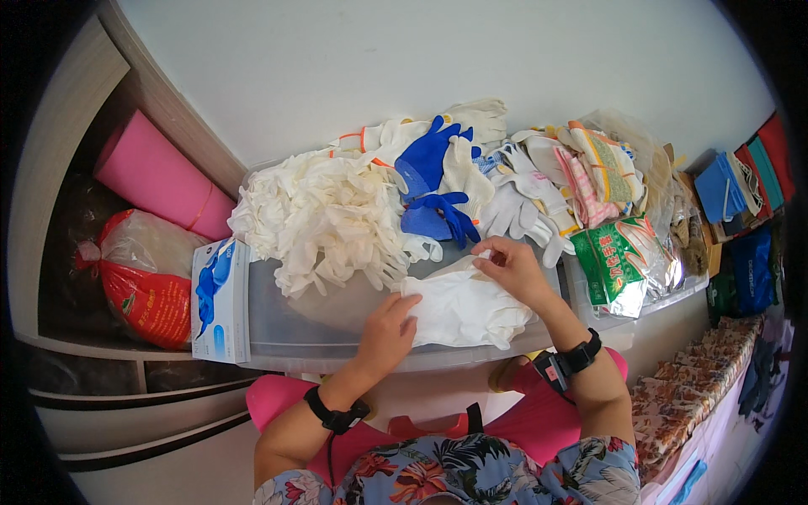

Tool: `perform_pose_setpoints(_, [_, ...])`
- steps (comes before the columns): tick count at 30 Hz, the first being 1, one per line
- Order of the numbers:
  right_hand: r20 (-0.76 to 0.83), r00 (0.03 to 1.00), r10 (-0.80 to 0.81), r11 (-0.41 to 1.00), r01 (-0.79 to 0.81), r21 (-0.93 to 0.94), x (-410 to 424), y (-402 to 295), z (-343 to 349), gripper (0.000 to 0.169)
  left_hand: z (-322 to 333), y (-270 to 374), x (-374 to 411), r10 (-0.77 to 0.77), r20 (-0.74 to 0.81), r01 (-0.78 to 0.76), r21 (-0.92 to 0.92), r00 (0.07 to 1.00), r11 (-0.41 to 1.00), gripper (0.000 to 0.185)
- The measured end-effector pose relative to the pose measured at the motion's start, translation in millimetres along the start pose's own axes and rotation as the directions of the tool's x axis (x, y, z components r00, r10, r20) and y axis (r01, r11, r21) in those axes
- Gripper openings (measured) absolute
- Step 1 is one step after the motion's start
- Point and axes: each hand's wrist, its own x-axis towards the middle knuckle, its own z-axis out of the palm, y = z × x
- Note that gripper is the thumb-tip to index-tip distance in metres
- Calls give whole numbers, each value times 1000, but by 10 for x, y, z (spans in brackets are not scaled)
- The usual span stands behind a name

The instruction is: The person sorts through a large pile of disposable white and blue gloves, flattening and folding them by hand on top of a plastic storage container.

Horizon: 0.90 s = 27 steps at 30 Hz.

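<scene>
White disposable gloves (467, 309) lie flat, several together, on the translucent plastic lid (328, 331) in front of me. My left hand (386, 328) rests its fingers on the cuff end of these gloves. At their upper edge, my right hand (510, 268) pinches a bit of white glove between thumb and fingertips. A large loose heap of white disposable gloves (334, 214) lies beyond my left hand. Blue coated work gloves (435, 218) are beside that heap, and grey-white work gloves (511, 208) lie past my right hand.
On the left stand a glove box (221, 303), a red-and-clear plastic bag (148, 278) and a pink roll (164, 173). To the right are a green-printed glove packet (615, 265) and bundled cloth gloves (603, 164). A white wall (442, 50) rises behind the piles.
</scene>
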Motion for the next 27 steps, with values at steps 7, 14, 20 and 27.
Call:
perform_pose_setpoints(7, [19,1000,18,1000,-17,-22,53,23,76,21,-63,33,-13,-75,47,76,-1,996,997,37])
perform_pose_setpoints(14, [96,982,-163,974,176,-146,46,98,2,31,-56,11,-19,-38,40,36,42,998,998,36])
perform_pose_setpoints(20, [89,917,-390,851,396,-345,59,-58,88,29,-66,5,-32,-25,77,21,44,997,999,35])
perform_pose_setpoints(27, [144,873,-466,790,483,-377,134,35,179,18,-54,3,-50,35,48,-39,84,998,996,41])
